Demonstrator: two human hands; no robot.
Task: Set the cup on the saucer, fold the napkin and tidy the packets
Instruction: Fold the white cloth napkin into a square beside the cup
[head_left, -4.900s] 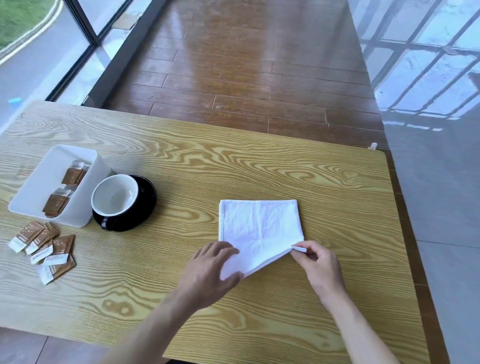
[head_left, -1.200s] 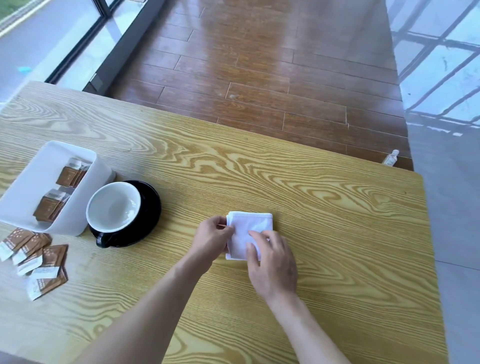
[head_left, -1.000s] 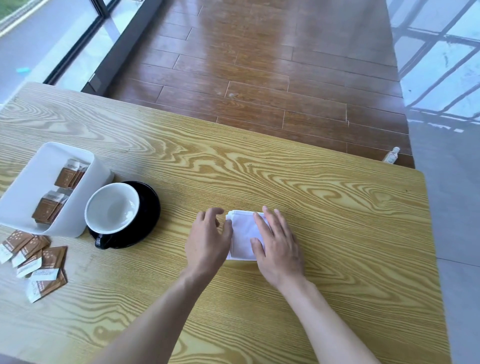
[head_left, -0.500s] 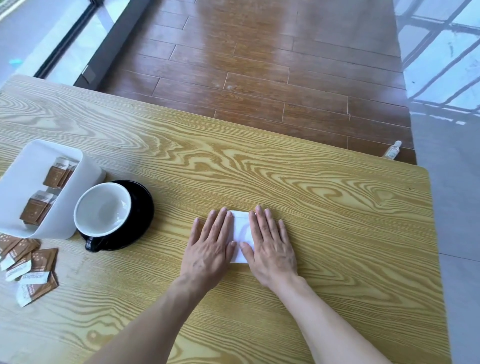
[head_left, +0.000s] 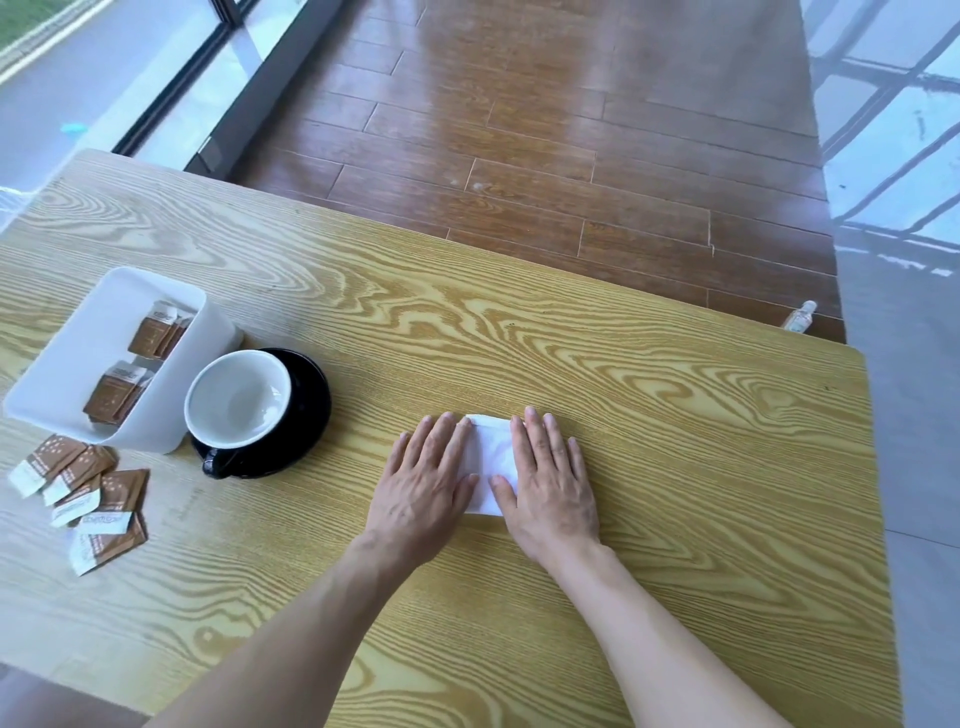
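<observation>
The white napkin (head_left: 491, 462) lies folded into a small square in the middle of the wooden table (head_left: 675, 441). My left hand (head_left: 423, 486) lies flat on its left side and my right hand (head_left: 550, 483) flat on its right side, fingers straight, pressing it down. Only a strip of napkin shows between them. To the left, the black cup (head_left: 236, 405) with a white inside stands on the black saucer (head_left: 311, 410). Several brown-and-white packets (head_left: 83, 493) lie loose near the left edge. More packets (head_left: 140, 364) stand inside the white bin (head_left: 62, 364).
The white bin touches the saucer's left side. The table's far edge runs along a brown wooden floor (head_left: 519, 130). A small bottle (head_left: 800, 314) stands on the floor past the far right corner. A glass wall (head_left: 130, 67) is at the upper left.
The napkin went from a large half-folded sheet to a small square. My hands moved from pinching its edges to lying flat on it, and stay pressed there.
</observation>
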